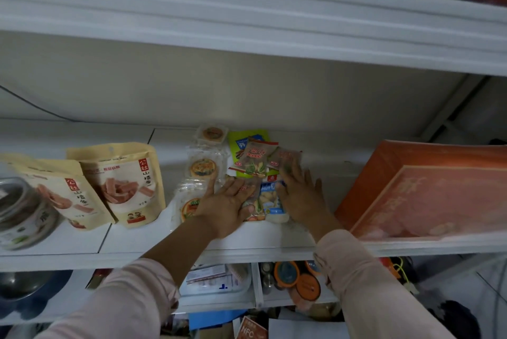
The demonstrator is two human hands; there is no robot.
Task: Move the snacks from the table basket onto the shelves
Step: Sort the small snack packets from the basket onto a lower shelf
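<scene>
Packets (pixel 256 167) heaped on shelf (pixel 137 240) between left hand (pixel 225 201) and right hand (pixel 301 193), pile running front-to-back; both hands flat, pressing, gripping nothing.

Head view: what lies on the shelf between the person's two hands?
A blue-and-white snack packet, between the left hand and the right hand, shown in the head view.

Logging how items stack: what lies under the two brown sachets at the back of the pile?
A green packet lies under the brown sachets; only its top and left edge show. The rest of it is covered.
</scene>
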